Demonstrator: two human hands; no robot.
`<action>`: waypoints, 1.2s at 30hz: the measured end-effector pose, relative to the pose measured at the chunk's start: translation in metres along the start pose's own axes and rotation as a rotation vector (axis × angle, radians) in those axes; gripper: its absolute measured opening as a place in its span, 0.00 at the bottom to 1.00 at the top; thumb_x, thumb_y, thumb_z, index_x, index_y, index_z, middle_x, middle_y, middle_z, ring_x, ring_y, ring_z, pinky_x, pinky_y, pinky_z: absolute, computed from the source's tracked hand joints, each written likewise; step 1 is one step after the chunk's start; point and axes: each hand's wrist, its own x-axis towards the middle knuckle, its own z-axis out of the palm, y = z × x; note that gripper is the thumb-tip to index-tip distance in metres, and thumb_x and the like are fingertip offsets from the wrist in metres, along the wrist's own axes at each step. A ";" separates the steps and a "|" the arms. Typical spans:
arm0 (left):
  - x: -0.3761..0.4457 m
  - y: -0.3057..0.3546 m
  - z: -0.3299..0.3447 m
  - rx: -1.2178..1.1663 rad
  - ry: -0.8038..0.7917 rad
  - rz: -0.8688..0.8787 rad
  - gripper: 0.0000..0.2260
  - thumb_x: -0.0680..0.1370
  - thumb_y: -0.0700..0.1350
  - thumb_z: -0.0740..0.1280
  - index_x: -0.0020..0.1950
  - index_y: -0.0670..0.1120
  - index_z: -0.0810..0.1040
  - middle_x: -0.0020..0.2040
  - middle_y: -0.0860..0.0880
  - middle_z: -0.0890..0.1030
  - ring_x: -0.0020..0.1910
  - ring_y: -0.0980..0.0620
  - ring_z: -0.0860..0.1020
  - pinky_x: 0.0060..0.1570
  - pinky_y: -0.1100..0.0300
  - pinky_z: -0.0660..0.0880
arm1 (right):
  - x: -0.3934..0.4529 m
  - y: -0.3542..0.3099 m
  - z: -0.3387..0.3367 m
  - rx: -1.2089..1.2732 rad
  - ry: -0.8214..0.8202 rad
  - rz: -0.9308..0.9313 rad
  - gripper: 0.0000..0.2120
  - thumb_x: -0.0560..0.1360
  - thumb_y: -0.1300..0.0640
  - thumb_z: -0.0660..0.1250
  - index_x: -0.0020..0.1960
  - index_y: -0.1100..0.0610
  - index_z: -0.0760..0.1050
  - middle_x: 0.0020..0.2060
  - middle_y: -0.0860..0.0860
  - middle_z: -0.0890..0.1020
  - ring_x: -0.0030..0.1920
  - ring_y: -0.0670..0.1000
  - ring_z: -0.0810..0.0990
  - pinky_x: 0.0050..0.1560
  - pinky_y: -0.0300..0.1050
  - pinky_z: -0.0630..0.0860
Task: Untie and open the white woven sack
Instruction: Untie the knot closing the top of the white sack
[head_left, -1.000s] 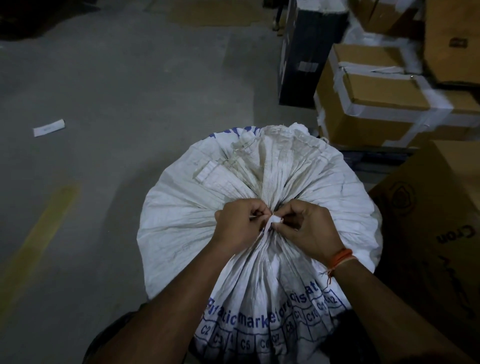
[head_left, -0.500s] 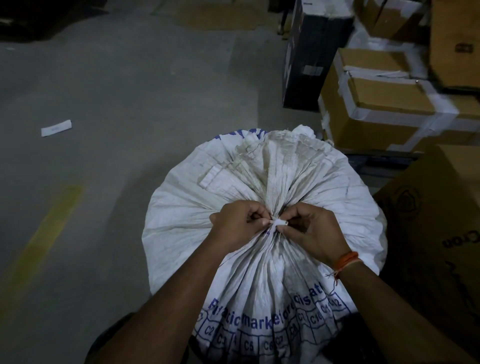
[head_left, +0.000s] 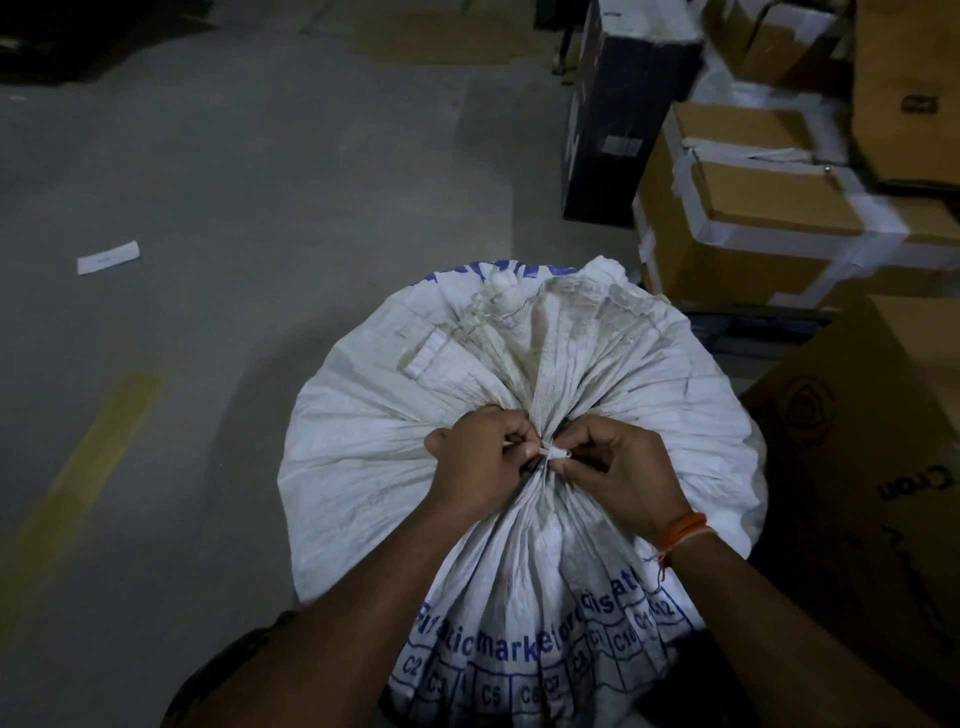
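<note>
Pinching at the knot, that is how I read both hands. My left hand (head_left: 480, 460) is curled with its fingertips pressed together on the white tie (head_left: 553, 453) at the sack's gathered neck, and my right hand (head_left: 621, 470), with an orange thread band (head_left: 685, 530) at its wrist, nips the same tie from the other side. The two sets of fingertips sit almost touching, with the tie between them. The white woven sack (head_left: 363, 467) stands directly under my fingers, bulging out all round them, its blue lettering on the side nearer me and its loose top fanning away beyond the knot.

I think the main risk is slipping: the tie is small and the light is poor, so a pull on the wrong strand could tighten the knot rather than free it. A hard tug might also fray the weave, or tip the full sack.

One sack, one tie and two hands are in view. Beyond my fingers to the right I count about four or five brown cartons (head_left: 769, 208) and one black box (head_left: 618, 130). Far left of them, one slip of paper (head_left: 108, 257) lies on the floor (head_left: 260, 182).
</note>
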 end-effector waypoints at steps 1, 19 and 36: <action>0.000 0.000 0.001 0.002 0.007 0.004 0.03 0.80 0.41 0.72 0.48 0.48 0.86 0.47 0.49 0.84 0.52 0.50 0.80 0.62 0.38 0.73 | 0.000 0.000 0.001 -0.002 0.006 0.001 0.08 0.69 0.67 0.79 0.46 0.61 0.83 0.43 0.52 0.86 0.46 0.49 0.86 0.53 0.46 0.83; 0.002 0.001 0.001 -0.021 -0.029 0.016 0.04 0.80 0.43 0.72 0.48 0.50 0.86 0.47 0.52 0.86 0.52 0.52 0.82 0.64 0.39 0.74 | 0.001 -0.001 0.001 -0.035 0.001 -0.020 0.08 0.69 0.66 0.79 0.46 0.58 0.84 0.43 0.50 0.87 0.46 0.46 0.86 0.51 0.40 0.82; 0.004 -0.002 -0.009 0.002 -0.043 -0.009 0.03 0.78 0.44 0.74 0.46 0.52 0.86 0.44 0.53 0.88 0.49 0.53 0.84 0.61 0.44 0.77 | 0.003 0.000 0.001 -0.039 0.014 -0.028 0.08 0.69 0.65 0.80 0.44 0.56 0.84 0.41 0.48 0.87 0.43 0.43 0.86 0.47 0.32 0.80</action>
